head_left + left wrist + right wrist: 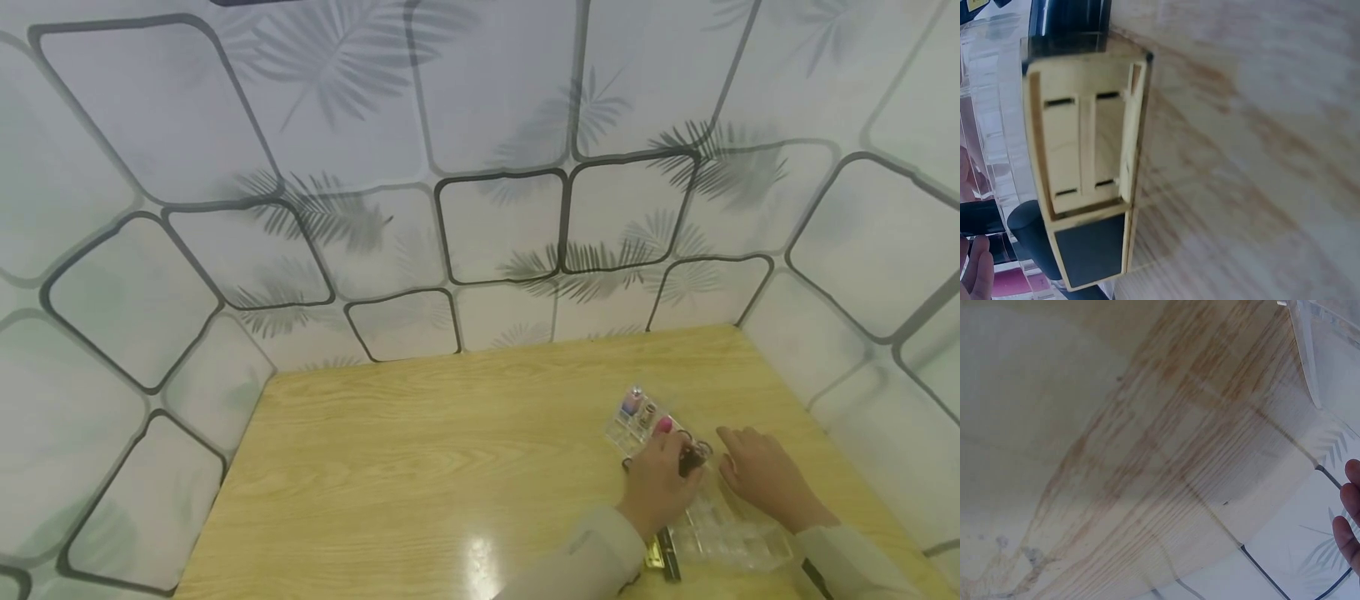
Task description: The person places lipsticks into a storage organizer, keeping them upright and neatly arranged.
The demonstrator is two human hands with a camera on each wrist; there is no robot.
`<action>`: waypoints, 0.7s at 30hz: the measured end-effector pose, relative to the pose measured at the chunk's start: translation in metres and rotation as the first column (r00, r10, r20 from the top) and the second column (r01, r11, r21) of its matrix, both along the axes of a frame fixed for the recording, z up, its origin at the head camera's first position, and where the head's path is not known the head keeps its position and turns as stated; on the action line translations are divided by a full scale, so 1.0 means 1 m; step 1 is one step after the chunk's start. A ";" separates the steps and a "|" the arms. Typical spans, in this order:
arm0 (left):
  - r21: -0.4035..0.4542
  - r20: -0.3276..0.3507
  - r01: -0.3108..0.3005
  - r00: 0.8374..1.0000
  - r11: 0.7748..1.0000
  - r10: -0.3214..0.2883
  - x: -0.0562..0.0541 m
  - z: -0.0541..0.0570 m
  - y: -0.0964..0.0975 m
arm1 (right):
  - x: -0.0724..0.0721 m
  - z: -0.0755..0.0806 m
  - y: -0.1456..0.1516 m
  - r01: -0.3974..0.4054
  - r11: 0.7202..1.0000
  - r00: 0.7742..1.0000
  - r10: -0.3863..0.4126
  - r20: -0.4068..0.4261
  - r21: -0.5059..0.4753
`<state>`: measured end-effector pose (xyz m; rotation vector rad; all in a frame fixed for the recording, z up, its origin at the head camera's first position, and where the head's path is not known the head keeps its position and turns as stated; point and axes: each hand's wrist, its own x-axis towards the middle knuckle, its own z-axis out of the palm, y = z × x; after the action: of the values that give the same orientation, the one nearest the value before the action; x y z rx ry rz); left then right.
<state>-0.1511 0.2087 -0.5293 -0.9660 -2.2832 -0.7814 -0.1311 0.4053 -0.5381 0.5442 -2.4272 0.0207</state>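
My left hand [658, 485] is over the near end of a clear compartment organizer [621, 435]. Its fingers hold a dark tube [690, 458], which appears as a black cylinder [980, 217] beside the fingertips in the left wrist view. A pink-topped item [663, 425] shows just beyond the knuckles. To the right, my right hand [772, 479] holds nothing, its fingers loosely bent near the organizer's end. Only a few of its fingertips [1349, 503] enter the right wrist view. The left palm is hidden.
A second clear compartmented box [738, 542] lies between the forearms. Next to it are a gold case [655, 553] with a black panel and a black tube [669, 557]. Small bottles [632, 403] stand in the organizer's far compartments. Patterned walls [498, 233] bound the wooden table [390, 467].
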 end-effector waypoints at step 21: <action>-0.063 -0.008 -0.058 0.998 0.996 0.057 0.002 -0.009 0.001 | 0.000 -0.002 0.001 0.002 1.000 1.000 -0.002 -0.007 0.012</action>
<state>-0.1493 0.2096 -0.5383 -0.9250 -2.3328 -0.6848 -0.1313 0.4061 -0.5396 0.5461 -2.4222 0.0032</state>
